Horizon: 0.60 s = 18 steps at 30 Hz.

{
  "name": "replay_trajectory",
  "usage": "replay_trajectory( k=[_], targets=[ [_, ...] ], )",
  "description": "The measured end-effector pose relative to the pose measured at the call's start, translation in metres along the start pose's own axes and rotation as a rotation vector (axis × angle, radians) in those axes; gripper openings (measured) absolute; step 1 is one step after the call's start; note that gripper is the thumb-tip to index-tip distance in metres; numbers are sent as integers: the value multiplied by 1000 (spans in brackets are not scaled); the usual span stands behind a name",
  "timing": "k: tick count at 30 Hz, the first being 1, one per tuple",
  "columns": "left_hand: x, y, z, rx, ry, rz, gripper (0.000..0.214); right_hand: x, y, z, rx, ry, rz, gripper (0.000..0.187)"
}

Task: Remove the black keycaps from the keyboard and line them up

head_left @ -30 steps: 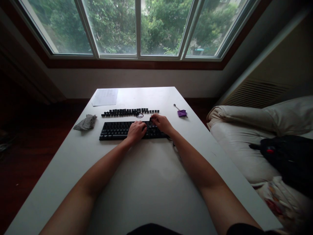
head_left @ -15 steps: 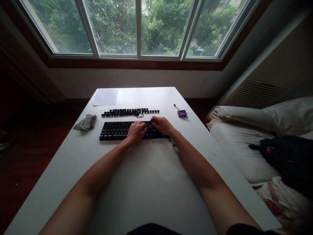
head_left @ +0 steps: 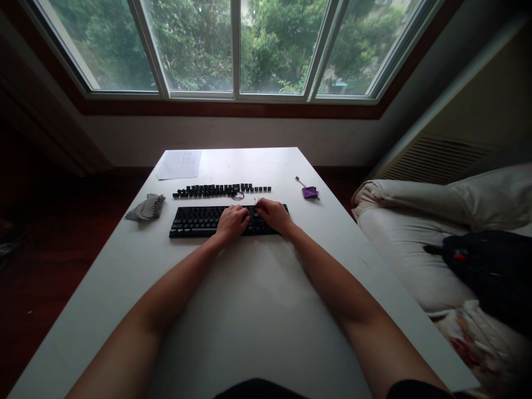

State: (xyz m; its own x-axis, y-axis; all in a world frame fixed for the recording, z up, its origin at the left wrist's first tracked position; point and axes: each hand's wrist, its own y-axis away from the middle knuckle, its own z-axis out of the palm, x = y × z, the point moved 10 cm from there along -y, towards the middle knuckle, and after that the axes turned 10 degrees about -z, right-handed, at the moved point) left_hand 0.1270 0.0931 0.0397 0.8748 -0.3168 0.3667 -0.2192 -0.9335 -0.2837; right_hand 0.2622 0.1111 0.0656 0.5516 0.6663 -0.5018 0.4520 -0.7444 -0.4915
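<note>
A black keyboard lies across the white table in front of me. My left hand rests on its middle, fingers curled over toward the far edge and the thumb pointing right, pressing it down. Over the right part of the keyboard, my right hand is closed in a pinch. Thin wire ends of a keycap puller stick out past its fingertips; the rest of it is hidden by the fingers. Behind the keyboard stand rows of loose black keycaps, with a small round clear dish beside them.
A crumpled grey cloth lies to the left, and a paper sheet at the far left corner. On the right sit a purple item and a small brush. A cream sofa borders the table's right side.
My right forearm has shifted slightly left, and the wire ends at its fingertips have moved a little. My left hand stays in place on the keyboard.
</note>
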Motion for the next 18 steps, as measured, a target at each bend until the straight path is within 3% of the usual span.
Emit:
replay_trajectory(
  k=[4,9,12,18],
  targets=[
    [0,0,1,-1,-1,6,18,18,3,-3,27,-101,53,14],
    [1,1,0,5,-1,13,18,48,7,7,-3,-455,160,21],
    [0,1,0,0,4,4,18,56,9,13,-27,-602,194,26],
    [-1,1,1,10,14,-8,18,64,12,11,47,-768,278,39]
  ],
)
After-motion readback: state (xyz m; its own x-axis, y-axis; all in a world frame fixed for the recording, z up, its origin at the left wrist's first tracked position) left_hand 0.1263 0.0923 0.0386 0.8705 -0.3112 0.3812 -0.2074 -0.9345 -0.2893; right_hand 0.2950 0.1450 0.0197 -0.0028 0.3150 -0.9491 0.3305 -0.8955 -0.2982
